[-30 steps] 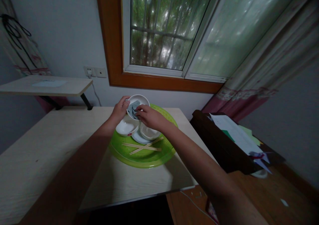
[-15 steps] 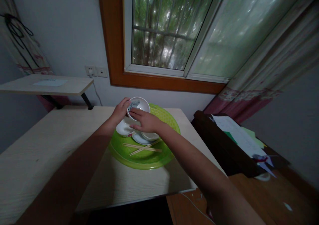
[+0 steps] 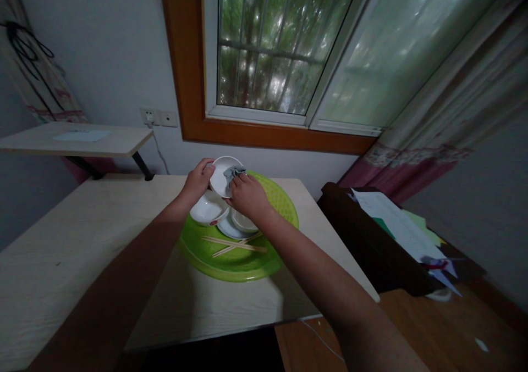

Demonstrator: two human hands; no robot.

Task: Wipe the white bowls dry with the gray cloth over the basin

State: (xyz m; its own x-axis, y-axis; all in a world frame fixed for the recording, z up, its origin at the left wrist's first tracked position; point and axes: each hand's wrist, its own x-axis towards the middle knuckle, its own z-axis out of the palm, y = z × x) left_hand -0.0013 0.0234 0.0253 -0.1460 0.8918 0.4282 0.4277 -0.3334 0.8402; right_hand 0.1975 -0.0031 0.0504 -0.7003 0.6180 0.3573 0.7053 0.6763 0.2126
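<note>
My left hand (image 3: pixel 199 180) grips the left rim of a white bowl (image 3: pixel 218 178), which is tilted so its inside faces me. Fingers of my right hand (image 3: pixel 251 197) press a grey cloth (image 3: pixel 232 174) against the right inner side of that bowl. Below, a second white bowl (image 3: pixel 205 209) with a small red mark stands on a green tray (image 3: pixel 239 273). To its right, another white bowl (image 3: pixel 243 221) sits on a white plate (image 3: pixel 228 229), partly hidden by my right hand. Pale chopsticks (image 3: pixel 235 245) lie crossed at the front of the tray.
The tray lies on a light wooden table (image 3: pixel 124 223). A raised shelf (image 3: pixel 78 141) stands at the table's back left. Behind are a wall socket (image 3: pixel 149 116) and a window (image 3: pixel 272 48). Right of the table, papers (image 3: pixel 391 223) lie on a dark brown piece of furniture (image 3: pixel 363 240).
My right hand has moved rightward with the cloth, from the bowl's left inner side to its right. The held bowl has shifted slightly up and left, still in my left hand.
</note>
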